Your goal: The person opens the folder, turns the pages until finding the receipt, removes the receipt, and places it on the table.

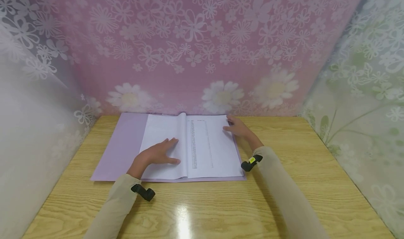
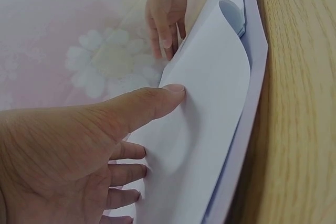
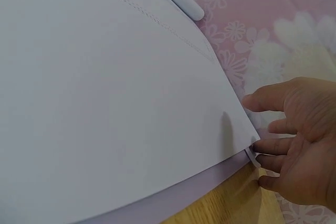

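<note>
A document folder with a lilac cover (image 1: pixel 126 141) lies spread on the table, its white sheets opened in the middle. On the left-hand page (image 1: pixel 162 127) my left hand (image 1: pixel 159 153) rests with fingers spread and thumb extended near the fold. The left wrist view shows that hand (image 2: pixel 79 145) against the blank, curving sheet (image 2: pixel 205 103). My right hand (image 1: pixel 240 127) is at the top right corner of the printed page (image 1: pixel 217 144). In the right wrist view, the fingertips (image 3: pixel 262 146) meet the page corner, and the thumb lies beside the edge, not pinching it.
The folder lies on a wood-grain table (image 1: pixel 195 207), near its back edge. A pink floral backdrop (image 1: pixel 189 56) rises directly behind it. Pale patterned sheets flank the table on the left (image 1: pixel 38 102) and the right (image 1: pixel 366 127).
</note>
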A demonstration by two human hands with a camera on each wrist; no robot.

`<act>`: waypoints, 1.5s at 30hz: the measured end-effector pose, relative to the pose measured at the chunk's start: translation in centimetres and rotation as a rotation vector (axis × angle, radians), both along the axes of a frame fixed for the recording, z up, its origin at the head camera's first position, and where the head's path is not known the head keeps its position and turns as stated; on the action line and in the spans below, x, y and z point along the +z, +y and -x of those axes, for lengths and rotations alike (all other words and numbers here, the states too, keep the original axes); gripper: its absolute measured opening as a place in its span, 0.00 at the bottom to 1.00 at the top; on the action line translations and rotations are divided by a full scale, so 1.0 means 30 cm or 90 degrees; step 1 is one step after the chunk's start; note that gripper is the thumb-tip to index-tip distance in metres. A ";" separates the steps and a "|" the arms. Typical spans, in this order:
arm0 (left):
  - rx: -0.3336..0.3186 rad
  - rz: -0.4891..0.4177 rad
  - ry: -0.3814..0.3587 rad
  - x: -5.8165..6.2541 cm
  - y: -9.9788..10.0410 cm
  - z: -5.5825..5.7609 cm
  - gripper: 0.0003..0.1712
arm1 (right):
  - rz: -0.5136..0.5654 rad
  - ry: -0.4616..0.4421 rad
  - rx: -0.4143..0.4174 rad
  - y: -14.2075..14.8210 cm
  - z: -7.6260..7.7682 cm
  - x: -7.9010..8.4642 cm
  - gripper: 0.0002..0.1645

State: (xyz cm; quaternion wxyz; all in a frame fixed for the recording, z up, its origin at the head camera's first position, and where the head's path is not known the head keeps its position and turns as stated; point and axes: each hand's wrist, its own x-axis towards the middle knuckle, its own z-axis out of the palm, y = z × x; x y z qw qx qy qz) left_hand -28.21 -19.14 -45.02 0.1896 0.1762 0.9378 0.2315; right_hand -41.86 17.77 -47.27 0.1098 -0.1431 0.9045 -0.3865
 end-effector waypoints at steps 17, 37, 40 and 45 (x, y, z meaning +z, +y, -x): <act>0.004 0.007 -0.007 0.008 0.004 -0.003 0.59 | -0.008 0.010 -0.011 -0.013 0.006 0.008 0.46; 0.004 0.001 -0.008 0.008 0.001 -0.005 0.59 | -0.006 -0.001 -0.014 -0.041 0.042 0.025 0.45; 0.006 -0.001 -0.010 0.010 0.002 -0.006 0.59 | -0.022 -0.002 -0.023 -0.047 0.054 0.024 0.44; 0.010 0.006 -0.013 0.014 0.002 -0.006 0.59 | -0.032 -0.001 -0.030 -0.058 0.071 0.022 0.44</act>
